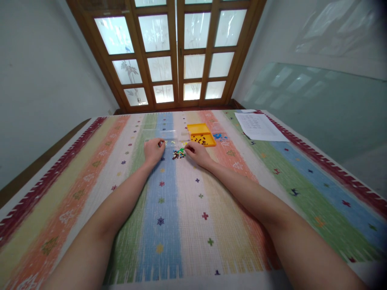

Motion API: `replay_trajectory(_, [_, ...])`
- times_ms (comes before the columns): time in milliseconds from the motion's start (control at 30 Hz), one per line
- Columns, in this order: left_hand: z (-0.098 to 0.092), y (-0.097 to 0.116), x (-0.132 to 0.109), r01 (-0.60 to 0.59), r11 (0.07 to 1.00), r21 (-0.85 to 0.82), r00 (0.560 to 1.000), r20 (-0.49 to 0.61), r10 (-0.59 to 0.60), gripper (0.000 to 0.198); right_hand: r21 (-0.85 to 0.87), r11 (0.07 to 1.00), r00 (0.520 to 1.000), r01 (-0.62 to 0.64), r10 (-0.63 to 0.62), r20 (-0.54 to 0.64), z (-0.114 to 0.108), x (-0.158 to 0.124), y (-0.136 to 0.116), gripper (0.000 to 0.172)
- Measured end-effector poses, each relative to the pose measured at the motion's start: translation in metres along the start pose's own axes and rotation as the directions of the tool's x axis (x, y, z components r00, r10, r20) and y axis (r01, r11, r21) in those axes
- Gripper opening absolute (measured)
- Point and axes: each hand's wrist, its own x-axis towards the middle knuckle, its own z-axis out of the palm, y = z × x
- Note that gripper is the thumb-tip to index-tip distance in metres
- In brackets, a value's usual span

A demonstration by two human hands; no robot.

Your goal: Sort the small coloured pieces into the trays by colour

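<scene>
A small pile of mixed coloured pieces (178, 154) lies on the striped cloth between my hands. My right hand (196, 153) is at the pile's right edge, its fingers pinched together; what they hold, if anything, is too small to name. To the left, my left hand (155, 150) has its thumb and fingertips together beside a clear plastic tray (151, 133) with a few yellow bits near it. An open yellow case (199, 129) just beyond my right hand holds several dark pieces (203, 139). Blue pieces (219, 136) lie to the right of the case.
White printed sheets (260, 126) lie at the back right of the table. The striped tablecloth (160, 201) covers the table. Behind its far edge stand wooden doors with glass panes (161, 68), with walls on both sides.
</scene>
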Motion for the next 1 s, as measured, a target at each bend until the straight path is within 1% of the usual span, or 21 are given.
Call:
replay_trajectory(100, [0.001,-0.004,0.001,0.031,0.999,0.025,0.999,0.018,-0.032,0.020,-0.027,1.000,1.000,0.015,-0.015,-0.008,0.001,-0.001,0.001,0.007])
replay_trajectory(200, [0.003,-0.004,0.000,0.010,0.999,0.038,1.000,0.016,-0.011,0.020,-0.068,0.998,1.000,0.008,-0.009,-0.002,0.001,-0.002,0.002,0.011])
replay_trajectory(300, [0.004,-0.001,-0.002,-0.075,0.997,0.035,0.997,0.018,0.075,0.020,-0.101,0.995,1.000,0.009,-0.007,0.030,0.002,-0.002,0.004,0.012])
replay_trajectory(400, [0.004,0.004,-0.005,-0.160,0.986,0.037,0.986,0.048,0.158,0.021,-0.110,0.994,0.998,0.017,-0.011,0.059,0.004,-0.002,0.005,0.015])
replay_trajectory(467, [0.004,0.006,-0.008,-0.212,0.977,0.037,0.974,0.086,0.208,0.021,-0.112,0.993,0.998,0.023,-0.016,0.066,0.005,-0.002,0.006,0.015])
replay_trajectory(600, [0.003,0.010,-0.011,-0.290,0.955,0.062,0.939,0.210,0.272,0.023,-0.104,0.994,0.997,0.038,-0.031,0.067,0.006,-0.003,0.007,0.014])
replay_trajectory(700, [0.002,0.013,-0.013,-0.312,0.944,0.106,0.924,0.266,0.275,0.026,-0.101,0.993,0.995,0.063,-0.054,0.088,0.006,-0.003,0.008,0.012])
replay_trajectory(833, [-0.001,0.016,-0.016,-0.296,0.941,0.166,0.923,0.304,0.237,0.028,-0.123,0.988,0.988,0.090,-0.073,0.135,0.004,-0.003,0.006,0.014])
replay_trajectory(933, [0.000,0.016,-0.017,-0.281,0.945,0.166,0.927,0.300,0.223,0.026,-0.145,0.982,0.979,0.121,-0.094,0.181,0.002,-0.003,0.003,0.018])
replay_trajectory(1000, [0.001,0.015,-0.018,-0.276,0.949,0.149,0.933,0.278,0.228,0.025,-0.155,0.977,0.971,0.149,-0.116,0.207,0.001,-0.004,0.002,0.022])
